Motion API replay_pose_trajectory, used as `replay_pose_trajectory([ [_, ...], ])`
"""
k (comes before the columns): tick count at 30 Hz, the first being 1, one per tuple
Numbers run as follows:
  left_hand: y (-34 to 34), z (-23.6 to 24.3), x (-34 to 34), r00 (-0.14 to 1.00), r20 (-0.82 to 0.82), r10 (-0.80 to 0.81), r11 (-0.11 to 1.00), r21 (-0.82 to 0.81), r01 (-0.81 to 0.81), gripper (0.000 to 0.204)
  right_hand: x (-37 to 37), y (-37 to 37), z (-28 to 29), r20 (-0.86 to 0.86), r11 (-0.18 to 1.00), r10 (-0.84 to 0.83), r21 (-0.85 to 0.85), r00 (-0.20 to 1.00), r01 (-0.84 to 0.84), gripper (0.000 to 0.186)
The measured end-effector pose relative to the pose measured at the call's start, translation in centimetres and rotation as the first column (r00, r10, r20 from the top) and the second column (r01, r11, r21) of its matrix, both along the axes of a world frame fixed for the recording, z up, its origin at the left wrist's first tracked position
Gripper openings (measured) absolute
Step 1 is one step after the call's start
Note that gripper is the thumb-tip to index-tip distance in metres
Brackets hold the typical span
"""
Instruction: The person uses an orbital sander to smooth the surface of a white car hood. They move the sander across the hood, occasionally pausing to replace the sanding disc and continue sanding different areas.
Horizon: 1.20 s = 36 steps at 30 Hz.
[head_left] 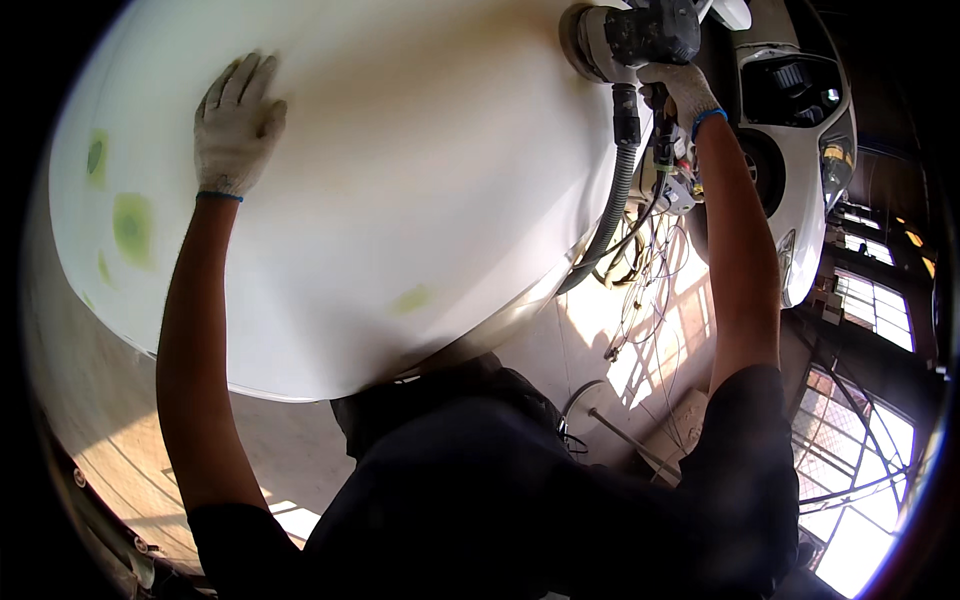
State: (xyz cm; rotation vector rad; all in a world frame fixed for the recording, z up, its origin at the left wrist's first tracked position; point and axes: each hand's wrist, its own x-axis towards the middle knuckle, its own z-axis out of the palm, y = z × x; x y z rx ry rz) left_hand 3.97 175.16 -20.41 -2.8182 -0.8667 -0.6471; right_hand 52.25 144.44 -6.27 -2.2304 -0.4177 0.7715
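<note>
A broad white car body panel [430,200], likely a hood, curves across the view in front of me, with several yellow-green filler patches [132,230] mostly at its left. My left hand [238,135], in a pale work glove with a blue cuff, lies flat on the panel with its fingers stretched out and holds nothing. At the far right, my gloved right hand [685,92] is wrapped round the handle of a black and grey power sander [655,35]. Its round pad faces the panel's right edge. A ribbed hose [617,190] hangs from the sander.
Below the panel's right edge, loose cables [650,285] lie on the sunlit floor. Another white car [790,150] stands to the right. A thin metal stand [630,435] is close to my right side. Bright windows [870,310] line the wall at far right.
</note>
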Motion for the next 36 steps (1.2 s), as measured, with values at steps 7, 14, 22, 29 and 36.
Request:
replay_pose_trajectory([
  [7,-0.3,-2.6,0.8,0.810,0.137,0.571,0.816,-0.209,-0.540,0.073,6.5,-2.1,-0.2,0.082,0.972,0.205,0.100,0.975,-0.213,0.012],
  [14,-0.1,-3.2,0.7,0.763,0.133,0.633,0.768,-0.236,-0.595,0.072,2.1,-2.3,1.1,0.307,0.910,0.410,-0.198,0.859,-0.363,0.019],
  [22,-1.3,-2.0,1.4,0.758,0.091,0.646,0.750,-0.258,-0.608,0.068,1.2,-2.3,-0.3,0.415,0.868,0.497,-0.244,0.762,-0.433,0.025],
  [29,-0.8,-1.9,1.8,0.780,0.092,0.619,0.773,-0.247,-0.584,0.072,0.6,-2.1,1.2,0.320,0.903,0.429,-0.178,0.845,-0.391,0.022],
  [36,0.0,-3.0,0.2,0.793,0.096,0.602,0.792,-0.196,-0.578,0.069,-4.2,-1.3,0.4,0.286,0.943,0.331,-0.134,0.899,-0.305,0.023],
])
